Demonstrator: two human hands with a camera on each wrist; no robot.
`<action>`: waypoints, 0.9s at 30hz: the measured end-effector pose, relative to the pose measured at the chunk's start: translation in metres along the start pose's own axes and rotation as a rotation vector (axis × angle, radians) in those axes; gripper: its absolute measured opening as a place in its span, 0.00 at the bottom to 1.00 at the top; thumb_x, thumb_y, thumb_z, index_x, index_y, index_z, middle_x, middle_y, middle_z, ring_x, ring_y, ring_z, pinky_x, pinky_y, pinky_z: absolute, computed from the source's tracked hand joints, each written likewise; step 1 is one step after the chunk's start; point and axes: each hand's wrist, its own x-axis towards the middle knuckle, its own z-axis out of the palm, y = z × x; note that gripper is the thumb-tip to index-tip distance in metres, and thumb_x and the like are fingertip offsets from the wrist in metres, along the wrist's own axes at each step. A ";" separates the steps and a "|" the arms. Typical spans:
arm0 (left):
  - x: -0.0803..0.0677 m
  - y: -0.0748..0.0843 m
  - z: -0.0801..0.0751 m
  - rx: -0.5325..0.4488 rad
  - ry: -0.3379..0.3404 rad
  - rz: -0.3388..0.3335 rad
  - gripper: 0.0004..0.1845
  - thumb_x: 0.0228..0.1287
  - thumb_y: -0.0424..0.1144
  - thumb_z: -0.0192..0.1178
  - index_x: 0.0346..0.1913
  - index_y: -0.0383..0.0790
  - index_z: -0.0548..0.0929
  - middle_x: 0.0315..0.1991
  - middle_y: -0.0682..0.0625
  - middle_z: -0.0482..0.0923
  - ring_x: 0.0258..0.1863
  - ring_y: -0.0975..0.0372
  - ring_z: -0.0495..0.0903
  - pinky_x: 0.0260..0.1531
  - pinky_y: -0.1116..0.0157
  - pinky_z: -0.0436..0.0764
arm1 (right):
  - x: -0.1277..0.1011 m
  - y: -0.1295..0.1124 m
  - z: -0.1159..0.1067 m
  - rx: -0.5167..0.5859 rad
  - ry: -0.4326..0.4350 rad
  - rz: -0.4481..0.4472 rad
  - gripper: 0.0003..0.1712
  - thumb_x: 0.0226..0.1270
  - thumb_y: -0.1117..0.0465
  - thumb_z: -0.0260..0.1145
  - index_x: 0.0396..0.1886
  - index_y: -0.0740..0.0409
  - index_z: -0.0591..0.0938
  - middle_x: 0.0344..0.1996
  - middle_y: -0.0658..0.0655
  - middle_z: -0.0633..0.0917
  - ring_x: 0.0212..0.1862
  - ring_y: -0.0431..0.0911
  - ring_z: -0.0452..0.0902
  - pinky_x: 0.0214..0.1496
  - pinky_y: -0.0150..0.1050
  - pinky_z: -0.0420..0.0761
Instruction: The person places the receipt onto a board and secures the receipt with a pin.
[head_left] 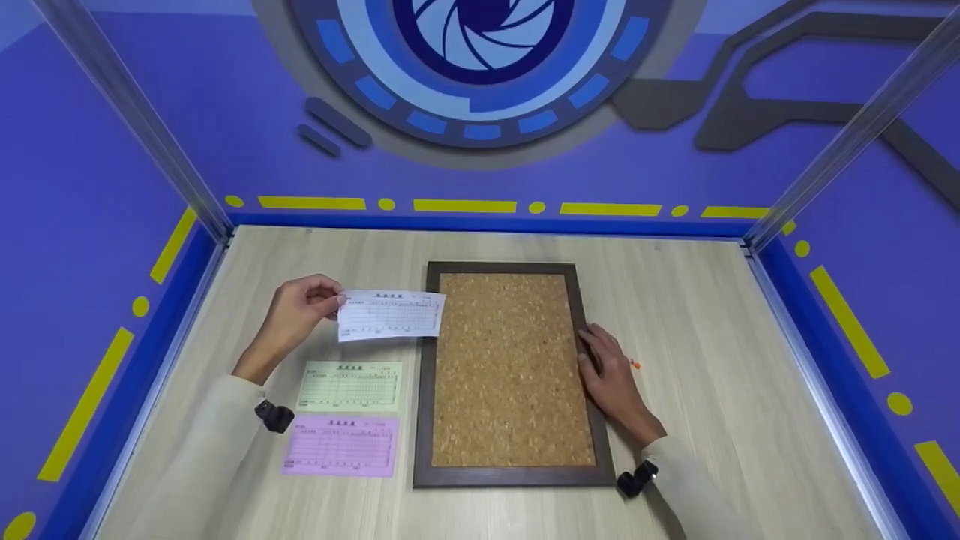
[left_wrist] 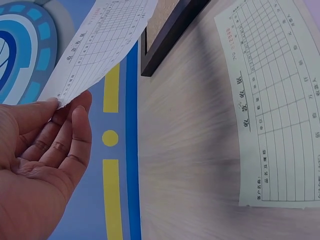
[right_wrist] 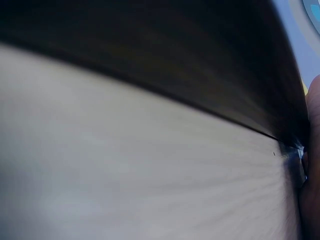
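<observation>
My left hand (head_left: 304, 307) pinches the left end of a white receipt slip (head_left: 390, 316) between thumb and fingers. The slip is raised above the table, its right end overlapping the left rim of a cork board (head_left: 514, 367) in the head view. In the left wrist view, thumb and fingertips meet at the printed slip's (left_wrist: 100, 50) near corner. My right hand (head_left: 611, 375) rests against the board's dark frame on the right side, fingers relaxed along it. Only a sliver of this hand (right_wrist: 311, 165) shows in the right wrist view, beside the dark frame edge (right_wrist: 175, 55).
A green receipt slip (head_left: 351, 386) lies on the wooden table (head_left: 697, 315) left of the board, with a pink slip (head_left: 341, 446) just below it. Small orange items (head_left: 635, 364) lie beside the right hand. Blue walls (head_left: 480, 176) border the table at the back and sides.
</observation>
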 end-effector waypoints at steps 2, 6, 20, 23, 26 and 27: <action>0.000 0.001 0.002 0.003 -0.005 -0.001 0.06 0.77 0.26 0.65 0.50 0.27 0.88 0.42 0.36 0.88 0.35 0.58 0.88 0.39 0.68 0.89 | 0.000 0.000 0.000 -0.001 0.002 -0.004 0.25 0.80 0.70 0.66 0.73 0.70 0.80 0.77 0.72 0.74 0.81 0.67 0.66 0.80 0.66 0.67; 0.000 0.002 0.005 0.011 -0.018 -0.001 0.06 0.77 0.26 0.65 0.50 0.27 0.88 0.41 0.37 0.88 0.37 0.53 0.89 0.38 0.70 0.88 | 0.000 0.002 0.001 -0.010 0.006 -0.013 0.25 0.80 0.70 0.67 0.72 0.70 0.80 0.77 0.72 0.75 0.80 0.67 0.67 0.79 0.65 0.69; 0.001 0.006 0.014 0.004 -0.031 -0.004 0.06 0.77 0.25 0.65 0.50 0.27 0.88 0.43 0.36 0.88 0.37 0.54 0.88 0.39 0.71 0.88 | 0.000 0.001 0.000 0.004 0.004 -0.013 0.24 0.81 0.69 0.66 0.72 0.71 0.80 0.77 0.73 0.75 0.81 0.67 0.67 0.79 0.64 0.69; 0.000 0.007 0.015 0.001 -0.030 -0.005 0.06 0.77 0.25 0.65 0.50 0.28 0.88 0.43 0.36 0.88 0.37 0.55 0.89 0.39 0.72 0.88 | 0.001 0.001 0.001 0.003 0.008 -0.008 0.24 0.81 0.70 0.66 0.72 0.71 0.80 0.77 0.73 0.75 0.81 0.67 0.67 0.79 0.65 0.70; 0.001 0.007 0.017 -0.020 -0.024 -0.004 0.06 0.77 0.25 0.66 0.50 0.27 0.88 0.43 0.35 0.88 0.36 0.57 0.89 0.38 0.70 0.88 | 0.000 0.001 0.001 0.005 -0.004 0.016 0.24 0.81 0.69 0.66 0.73 0.70 0.80 0.78 0.72 0.74 0.81 0.66 0.66 0.80 0.64 0.69; 0.000 0.006 0.018 -0.028 -0.025 -0.004 0.06 0.77 0.25 0.66 0.50 0.26 0.87 0.43 0.35 0.88 0.36 0.57 0.89 0.39 0.70 0.89 | 0.000 0.001 0.001 0.009 -0.010 0.025 0.24 0.81 0.69 0.65 0.73 0.70 0.80 0.78 0.71 0.74 0.82 0.65 0.66 0.81 0.63 0.68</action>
